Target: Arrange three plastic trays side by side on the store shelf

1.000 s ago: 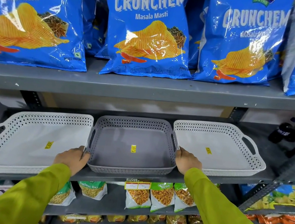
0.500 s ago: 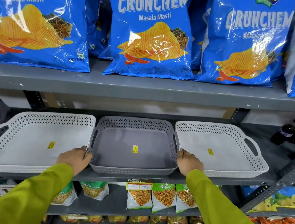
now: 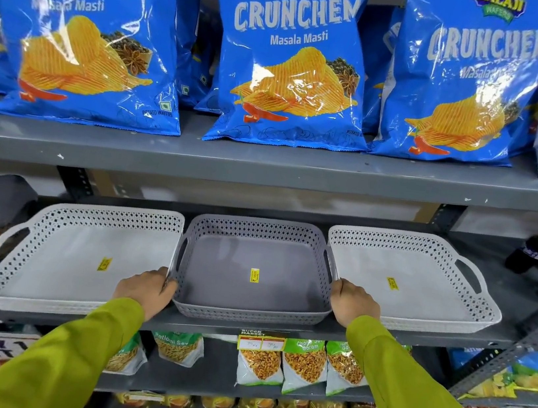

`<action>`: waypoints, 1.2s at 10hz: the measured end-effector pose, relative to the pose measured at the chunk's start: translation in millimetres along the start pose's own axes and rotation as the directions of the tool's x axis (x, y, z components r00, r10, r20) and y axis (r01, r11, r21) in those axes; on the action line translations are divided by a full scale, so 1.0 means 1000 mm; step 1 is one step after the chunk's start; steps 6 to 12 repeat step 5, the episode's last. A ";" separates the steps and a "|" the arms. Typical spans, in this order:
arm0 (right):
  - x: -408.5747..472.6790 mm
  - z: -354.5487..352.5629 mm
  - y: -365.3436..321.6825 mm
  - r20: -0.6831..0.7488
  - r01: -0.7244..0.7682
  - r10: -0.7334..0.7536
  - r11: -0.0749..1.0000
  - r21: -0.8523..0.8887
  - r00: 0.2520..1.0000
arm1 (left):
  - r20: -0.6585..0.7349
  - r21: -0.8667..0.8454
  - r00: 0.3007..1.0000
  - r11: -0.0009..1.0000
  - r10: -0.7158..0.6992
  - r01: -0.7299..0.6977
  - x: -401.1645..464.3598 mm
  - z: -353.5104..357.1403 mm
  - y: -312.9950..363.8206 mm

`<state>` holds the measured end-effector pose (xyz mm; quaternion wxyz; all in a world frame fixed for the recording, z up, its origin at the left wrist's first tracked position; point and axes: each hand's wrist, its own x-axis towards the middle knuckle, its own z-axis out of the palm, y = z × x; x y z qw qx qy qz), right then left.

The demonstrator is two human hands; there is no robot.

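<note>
head | grey tray (image 3: 256, 273) between two white trays | price sticker (image 3: 254, 276) inside

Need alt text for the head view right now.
Both hands, left hand and right hand, grip the grey tray between two white trays on a store shelf; blue chip bags stand above.

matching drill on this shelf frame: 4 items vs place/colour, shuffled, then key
Items:
1. grey tray
2. left hand
3. chip bags
4. right white tray

Descriptions:
A. on the top shelf
B. middle of the three
C. far handle points right
D. at the grey tray's front-left corner

Pairs: 1-B, 2-D, 3-A, 4-C
</note>
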<state>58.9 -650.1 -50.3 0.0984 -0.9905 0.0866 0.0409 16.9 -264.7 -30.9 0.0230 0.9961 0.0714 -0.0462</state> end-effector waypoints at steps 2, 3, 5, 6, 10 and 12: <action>-0.007 -0.005 -0.004 -0.183 -0.059 0.084 0.988 0.140 0.979 | 0.014 -0.052 1.000 0.998 -0.018 0.019 -0.001 -0.002 0.000; -0.015 -0.010 -0.008 -0.241 -0.031 0.054 0.995 0.096 0.969 | 0.035 -0.126 0.999 0.991 -0.039 0.043 -0.005 -0.007 0.002; -0.035 -0.033 -0.012 -0.305 0.078 -0.064 0.996 0.032 0.950 | -0.159 -0.005 0.987 0.999 0.033 -0.034 -0.019 -0.028 0.012; -0.035 -0.033 -0.012 -0.305 0.078 -0.064 0.996 0.032 0.950 | -0.159 -0.005 0.987 0.999 0.033 -0.034 -0.019 -0.028 0.012; -0.035 -0.033 -0.012 -0.305 0.078 -0.064 0.996 0.032 0.950 | -0.159 -0.005 0.987 0.999 0.033 -0.034 -0.019 -0.028 0.012; -0.035 -0.033 -0.012 -0.305 0.078 -0.064 0.996 0.032 0.950 | -0.159 -0.005 0.987 0.999 0.033 -0.034 -0.019 -0.028 0.012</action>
